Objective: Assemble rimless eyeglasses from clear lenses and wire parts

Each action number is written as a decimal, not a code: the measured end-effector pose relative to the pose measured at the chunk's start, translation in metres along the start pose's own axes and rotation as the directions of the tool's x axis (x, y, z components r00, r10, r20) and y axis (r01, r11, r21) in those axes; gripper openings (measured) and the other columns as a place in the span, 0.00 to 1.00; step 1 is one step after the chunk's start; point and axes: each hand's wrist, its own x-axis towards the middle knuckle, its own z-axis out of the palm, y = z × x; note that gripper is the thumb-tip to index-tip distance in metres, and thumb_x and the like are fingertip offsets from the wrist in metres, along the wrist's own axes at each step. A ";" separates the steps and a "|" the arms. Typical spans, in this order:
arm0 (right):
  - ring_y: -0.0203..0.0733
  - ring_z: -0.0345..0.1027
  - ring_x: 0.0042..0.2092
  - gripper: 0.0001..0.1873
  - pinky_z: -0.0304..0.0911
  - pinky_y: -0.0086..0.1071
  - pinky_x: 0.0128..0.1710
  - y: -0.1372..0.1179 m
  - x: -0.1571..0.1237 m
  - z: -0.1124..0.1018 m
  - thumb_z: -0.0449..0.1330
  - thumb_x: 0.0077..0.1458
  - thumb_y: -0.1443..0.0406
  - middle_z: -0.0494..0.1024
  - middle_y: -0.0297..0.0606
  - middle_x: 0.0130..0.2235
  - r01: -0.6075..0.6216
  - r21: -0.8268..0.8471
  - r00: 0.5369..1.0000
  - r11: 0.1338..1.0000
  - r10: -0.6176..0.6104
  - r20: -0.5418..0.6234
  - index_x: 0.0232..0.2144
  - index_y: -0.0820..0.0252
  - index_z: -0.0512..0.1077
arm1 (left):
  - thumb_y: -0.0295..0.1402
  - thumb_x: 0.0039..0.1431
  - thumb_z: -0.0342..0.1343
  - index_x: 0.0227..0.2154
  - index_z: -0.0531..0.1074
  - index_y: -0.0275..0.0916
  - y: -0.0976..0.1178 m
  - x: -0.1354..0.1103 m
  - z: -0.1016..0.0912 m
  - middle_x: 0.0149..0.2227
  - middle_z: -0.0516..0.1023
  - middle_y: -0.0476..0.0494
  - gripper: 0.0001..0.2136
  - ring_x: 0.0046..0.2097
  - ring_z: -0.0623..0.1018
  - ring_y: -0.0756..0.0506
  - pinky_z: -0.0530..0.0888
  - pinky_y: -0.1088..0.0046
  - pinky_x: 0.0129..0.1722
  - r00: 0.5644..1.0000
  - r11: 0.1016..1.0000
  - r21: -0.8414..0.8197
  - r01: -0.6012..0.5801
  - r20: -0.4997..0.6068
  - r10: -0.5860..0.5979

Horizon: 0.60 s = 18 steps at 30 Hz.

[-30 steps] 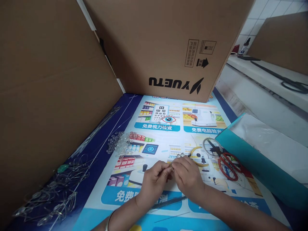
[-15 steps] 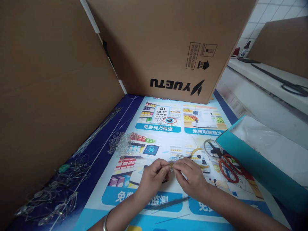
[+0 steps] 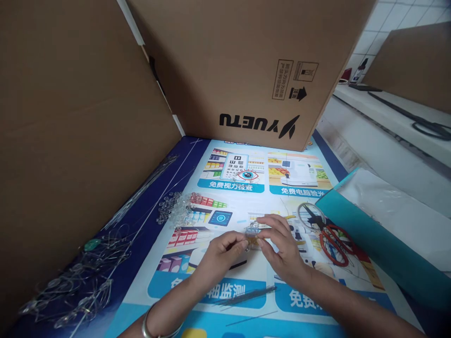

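Over the printed sheet, my left hand (image 3: 225,252) is closed in a pinch, thumb against forefinger. Opposite it, my right hand (image 3: 283,246) pinches with thumb and forefinger while its other fingers stretch away. Between the fingertips is a small clear beaded piece (image 3: 251,243), too small and partly hidden to make out fully. Yellow-handled pliers (image 3: 300,242) lie mostly hidden behind my right hand. Loose clear beads (image 3: 178,210) are heaped to the left. Below my hands lies a bundle of thin dark wires (image 3: 246,296).
Red-handled scissors (image 3: 334,246) and a wire coil (image 3: 306,206) lie at right, beside a teal box (image 3: 380,253) with plastic inside. Looped wire pieces (image 3: 77,281) and straight wires (image 3: 144,188) lie at left. Cardboard walls (image 3: 197,56) stand at the back and left.
My right hand's outer fingers have lifted and spread upward. Both hands have drawn slightly apart, with the small piece showing more between them.
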 end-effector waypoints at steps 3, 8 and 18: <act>0.44 0.61 0.50 0.06 0.59 0.44 0.49 0.005 0.002 0.000 0.52 0.56 0.69 0.72 0.41 0.44 -0.040 0.085 0.997 0.996 0.034 0.064 0.36 0.56 0.67 | 0.37 0.58 0.49 0.26 0.68 0.36 0.005 0.000 -0.004 0.23 0.64 0.51 0.11 0.27 0.64 0.51 0.63 0.76 0.28 0.999 1.000 0.014 0.019 0.040 -0.019; 0.44 0.60 0.52 0.05 0.57 0.45 0.51 0.006 0.007 -0.005 0.51 0.57 0.67 0.72 0.41 0.46 -0.101 0.168 0.993 0.981 0.087 0.085 0.33 0.56 0.66 | 0.37 0.59 0.47 0.26 0.66 0.37 0.006 0.002 -0.007 0.29 0.65 0.48 0.11 0.34 0.66 0.48 0.64 0.73 0.35 0.987 0.979 0.128 -0.156 0.059 0.149; 0.39 0.68 0.41 0.10 0.64 0.36 0.42 0.003 0.010 -0.014 0.47 0.60 0.62 0.74 0.40 0.38 -0.405 0.382 0.914 0.831 0.365 0.175 0.36 0.60 0.66 | 0.39 0.61 0.42 0.29 0.64 0.39 0.008 0.001 -0.013 0.29 0.66 0.48 0.12 0.33 0.66 0.48 0.64 0.74 0.32 0.999 0.989 0.143 -0.029 0.028 0.025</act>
